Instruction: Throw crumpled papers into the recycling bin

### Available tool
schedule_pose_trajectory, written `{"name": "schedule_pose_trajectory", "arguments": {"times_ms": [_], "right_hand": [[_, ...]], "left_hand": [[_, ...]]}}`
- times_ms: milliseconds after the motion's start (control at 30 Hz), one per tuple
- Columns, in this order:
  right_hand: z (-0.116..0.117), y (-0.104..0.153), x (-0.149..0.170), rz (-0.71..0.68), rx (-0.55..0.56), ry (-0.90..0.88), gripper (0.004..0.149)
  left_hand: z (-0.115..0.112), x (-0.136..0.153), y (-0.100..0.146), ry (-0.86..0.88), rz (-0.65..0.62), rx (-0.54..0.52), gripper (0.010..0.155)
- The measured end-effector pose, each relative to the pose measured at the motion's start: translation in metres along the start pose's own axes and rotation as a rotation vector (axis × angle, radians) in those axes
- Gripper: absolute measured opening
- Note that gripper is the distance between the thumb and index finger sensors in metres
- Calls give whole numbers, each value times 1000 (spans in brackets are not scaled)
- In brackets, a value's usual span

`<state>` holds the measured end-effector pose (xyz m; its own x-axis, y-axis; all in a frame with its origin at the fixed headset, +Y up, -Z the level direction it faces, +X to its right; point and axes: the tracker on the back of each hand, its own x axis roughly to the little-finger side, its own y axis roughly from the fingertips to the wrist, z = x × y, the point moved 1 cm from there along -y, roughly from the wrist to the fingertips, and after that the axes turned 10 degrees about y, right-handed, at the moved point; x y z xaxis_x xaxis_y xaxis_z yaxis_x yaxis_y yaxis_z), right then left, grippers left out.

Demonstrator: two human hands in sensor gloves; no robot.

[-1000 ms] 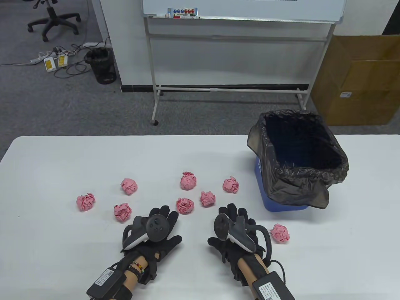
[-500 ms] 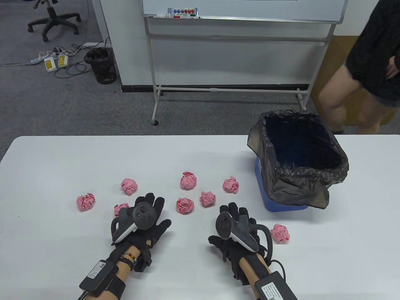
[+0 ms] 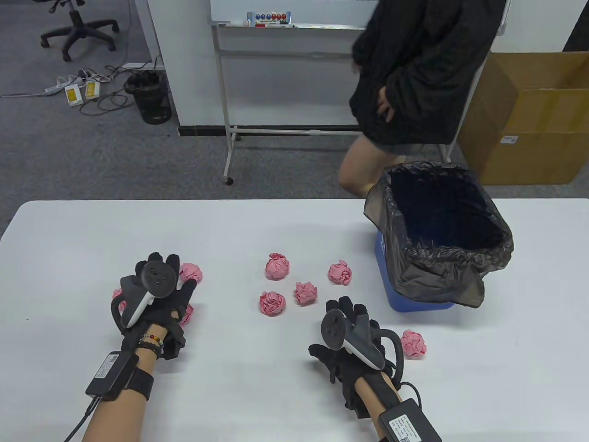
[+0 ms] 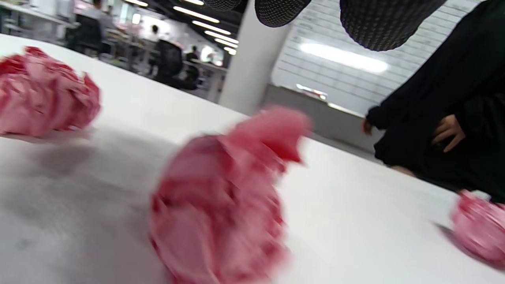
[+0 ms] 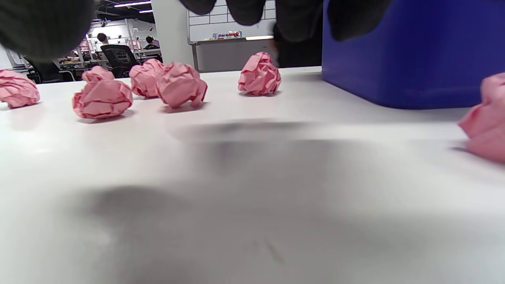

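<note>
Reach step: my left hand [image 3: 154,299], fingers spread, hovers over paper balls [image 4: 221,197] near table's [image 3: 276,391] left edge; right hand [image 3: 352,343] rests open. Next: grasp one.

No readable text anywhere. White labels on both black wrist packs [image 3: 112,374] and on cardboard box [image 3: 510,139] show print, too small and blurred to read.

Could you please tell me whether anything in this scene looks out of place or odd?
Mostly orderly. One oddity: the black liner of the blue bin hangs unevenly, sagging far down the near side. A passer-by in black stands right behind the bin. The pink paper balls lie scattered, as expected.
</note>
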<state>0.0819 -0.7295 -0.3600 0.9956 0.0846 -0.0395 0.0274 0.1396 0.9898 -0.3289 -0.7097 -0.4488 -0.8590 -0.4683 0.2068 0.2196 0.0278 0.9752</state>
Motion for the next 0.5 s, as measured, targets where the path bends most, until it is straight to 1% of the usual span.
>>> {"name": "schedule_pose_trajectory", "arguments": {"times_ms": [100,200,300,367,500], "right_hand": [[1,-1,-1,-1,-8,10,99],[1,-1,-1,-2,-13,13,99],[1,0,-2,-3,-18,18,99],[1,0,-2,-3,-23,21,99],[2,0,-3,-4,-29,30,99]], "left_hand": [[9,19,-9,1,64,-40,77],[11,34,-14,-19,120,-61,75],[6,47,-19,-61,154,-55,72],[3,55,-22,-46,176,-53,70],[-4,62,-26,-93,210,-38,68]]}}
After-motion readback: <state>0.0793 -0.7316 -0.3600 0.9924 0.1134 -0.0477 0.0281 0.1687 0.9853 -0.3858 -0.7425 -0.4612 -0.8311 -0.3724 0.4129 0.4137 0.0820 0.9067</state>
